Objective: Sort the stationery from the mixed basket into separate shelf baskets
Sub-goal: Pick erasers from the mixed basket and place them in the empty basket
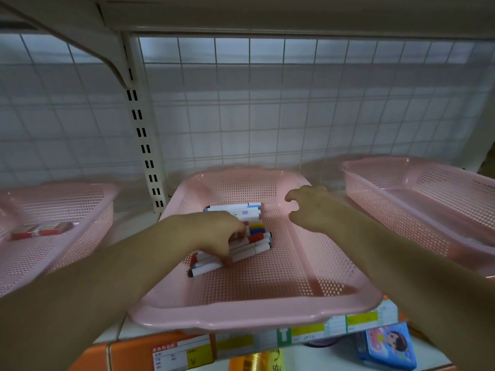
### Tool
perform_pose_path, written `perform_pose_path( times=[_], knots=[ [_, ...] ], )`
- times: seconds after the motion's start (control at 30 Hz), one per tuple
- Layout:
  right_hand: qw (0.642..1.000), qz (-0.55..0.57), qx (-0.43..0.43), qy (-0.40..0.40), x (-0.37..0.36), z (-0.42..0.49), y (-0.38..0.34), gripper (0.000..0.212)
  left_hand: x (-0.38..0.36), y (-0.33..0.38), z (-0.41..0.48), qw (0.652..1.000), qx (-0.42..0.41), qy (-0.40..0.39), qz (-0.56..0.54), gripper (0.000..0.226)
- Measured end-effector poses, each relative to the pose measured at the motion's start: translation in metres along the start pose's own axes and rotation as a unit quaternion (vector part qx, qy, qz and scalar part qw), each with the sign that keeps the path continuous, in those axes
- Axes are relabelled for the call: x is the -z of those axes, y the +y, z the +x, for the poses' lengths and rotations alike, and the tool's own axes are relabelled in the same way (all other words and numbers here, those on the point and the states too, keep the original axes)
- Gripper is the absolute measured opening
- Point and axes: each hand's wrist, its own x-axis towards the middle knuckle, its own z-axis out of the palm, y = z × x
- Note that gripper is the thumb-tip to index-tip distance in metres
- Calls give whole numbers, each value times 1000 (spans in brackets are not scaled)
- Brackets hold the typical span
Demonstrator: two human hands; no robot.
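A pink perforated basket (pixel 267 314) stands on the shelf in front of me. Inside it lies a pile of white markers (pixel 235 210) with coloured caps. My left hand (pixel 219 236) reaches into the basket and its curled fingers grip several of the markers (pixel 257 243) near the pile's front. My right hand (pixel 313 207) hovers above the basket's right half, fingers loosely spread and holding nothing.
A second pink basket (pixel 40 253) at the left holds a red and white box (pixel 40 230). A third pink basket (pixel 417 194) stands at the right. Price labels (pixel 308 332) line the shelf edge. A blue cartoon pack (pixel 385 346) lies on the shelf below.
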Motion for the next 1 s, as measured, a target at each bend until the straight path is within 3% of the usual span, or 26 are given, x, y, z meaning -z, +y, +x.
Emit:
perform_pose_path(
  times=[0.13, 0.37, 0.6, 0.73, 1.0],
  knots=[
    [1000, -10, 4, 0, 1, -1, 0, 47, 0, 2, 0, 997, -28, 19, 65, 44],
    [1000, 6, -5, 0, -2, 2, 1, 48, 4, 9, -5, 987, 2, 23, 162, 26],
    [1000, -4, -4, 2, -2, 1, 1, 46, 7, 11, -6, 978, -46, 97, 180, 35],
    [1000, -7, -5, 3, -2, 1, 1, 45, 1, 13, 1, 975, -98, 75, 184, 45],
    [1000, -2, -9, 2, -1, 0, 1, 44, -3, 8, 5, 975, -68, 78, 195, 32]
  ],
)
